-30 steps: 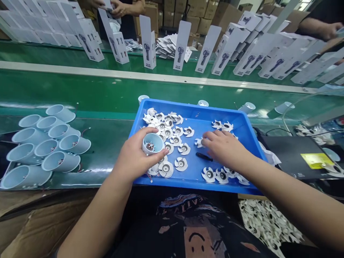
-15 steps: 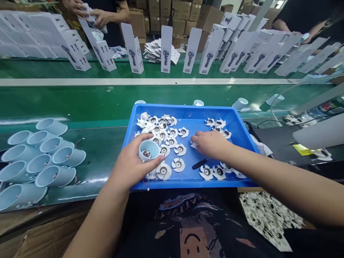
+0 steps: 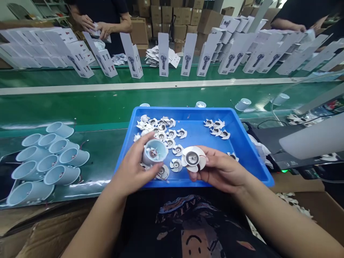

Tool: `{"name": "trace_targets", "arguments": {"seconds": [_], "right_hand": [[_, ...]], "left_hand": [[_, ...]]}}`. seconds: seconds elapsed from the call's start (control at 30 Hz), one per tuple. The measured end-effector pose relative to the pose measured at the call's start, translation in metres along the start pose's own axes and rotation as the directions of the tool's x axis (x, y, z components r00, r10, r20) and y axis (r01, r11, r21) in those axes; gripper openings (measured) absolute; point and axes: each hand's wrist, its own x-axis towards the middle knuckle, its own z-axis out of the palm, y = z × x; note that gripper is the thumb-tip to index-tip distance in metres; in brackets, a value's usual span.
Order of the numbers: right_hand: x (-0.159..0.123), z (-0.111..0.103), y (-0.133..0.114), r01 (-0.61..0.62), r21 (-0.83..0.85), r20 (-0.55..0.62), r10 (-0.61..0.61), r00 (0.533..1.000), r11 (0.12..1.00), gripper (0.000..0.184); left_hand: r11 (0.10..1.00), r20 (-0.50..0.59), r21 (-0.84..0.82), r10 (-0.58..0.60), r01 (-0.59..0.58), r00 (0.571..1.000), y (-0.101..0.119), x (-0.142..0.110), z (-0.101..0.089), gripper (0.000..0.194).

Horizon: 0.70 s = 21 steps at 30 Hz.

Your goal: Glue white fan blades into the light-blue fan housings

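My left hand (image 3: 134, 163) is wrapped round a light blue cup-shaped fan housing (image 3: 155, 149), its open end facing me, with a small motor and wires visible inside. In my right hand (image 3: 217, 166) is a white fan impeller (image 3: 194, 158), pinched at its edge so that the round metal-ringed hub faces me. Both hands are over the blue tray (image 3: 185, 183), the impeller just right of the housing and apart from it. Loose white impellers (image 3: 176, 165) lie in the tray, most of them on its left, with a smaller group (image 3: 217, 125) at the back right.
Several light blue housings (image 3: 61, 174) lie on their sides at the left of the green bench (image 3: 102, 143). Behind the tray, more housings (image 3: 243, 104) stand on the bench. White printed boxes (image 3: 163, 55) line the far side, where two people work. A white cylinder (image 3: 309, 138) juts in from the right.
My right hand has lifted an impeller out of the tray and brought it toward me, turning its hub into view. My left hand, still holding the housing, has shifted slightly right.
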Motion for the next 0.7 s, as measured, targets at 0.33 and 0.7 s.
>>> {"name": "trace_targets", "arguments": {"seconds": [0.33, 0.7], "right_hand": [[-0.018, 0.001, -0.001, 0.212, -0.279, -0.081, -0.243, 0.967, 0.937, 0.026], [-0.026, 0.011, -0.009, 0.391, -0.893, 0.193, -0.594, 0.781, 0.224, 0.015]], "left_hand": [[0.972, 0.111, 0.089, 0.208, -0.218, 0.972, 0.048, -0.005, 0.016, 0.056], [0.934, -0.059, 0.187, 0.321, -0.305, 0.945, 0.064, -0.014, 0.036, 0.043]]}}
